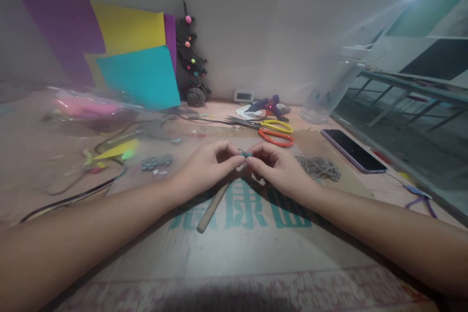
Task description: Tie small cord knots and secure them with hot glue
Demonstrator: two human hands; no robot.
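My left hand and my right hand meet at the middle of the table, thumb and forefinger of each pinched together. Between the fingertips is a small teal piece, too small to make out its kind; both hands hold it. A round wooden stick slants on the board below, its upper end running toward my left fingers. Beyond my hands lie scissors with one yellow and one orange handle. A tangle of grey cord is beside my right wrist, and small grey-teal coiled pieces are left of my left hand.
A glue gun with a red light and a small digital clock stand at the wall. A phone lies right, near a clear plastic container. Coloured sheets, a decorated dark tree and a pink-filled plastic bag are left.
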